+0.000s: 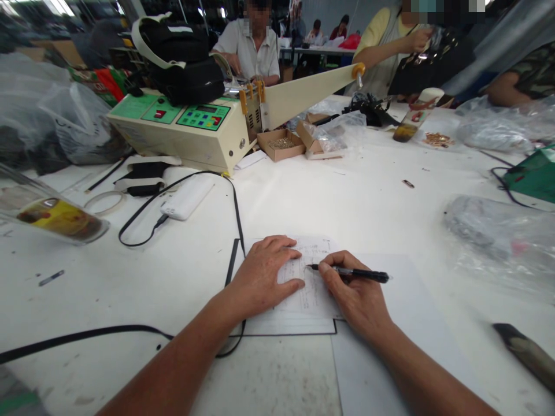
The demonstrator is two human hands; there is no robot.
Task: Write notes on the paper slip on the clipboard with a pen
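My right hand (pixel 359 292) is closed around a black pen (pixel 368 275), its tip down on a sheet of paper (pixel 318 247) covered in handwriting. Flat on the left part of that sheet lies my left hand (pixel 264 274), fingers spread, with nothing in it. Beneath the written sheet is another page with a black border (pixel 299 334). A larger blank white sheet (pixel 407 283) extends under my right hand and forearm. A black cord (pixel 237 208) runs down beside my left hand and passes under my left wrist.
A cream machine (pixel 186 130) with green panels stands at the back left, a black bag on it. Nearby are a white power bank (pixel 187 197), a glass bottle (pixel 65 218) and a cardboard box of small parts (pixel 281 144). Plastic bags (pixel 498 237) lie right. People sit across the table.
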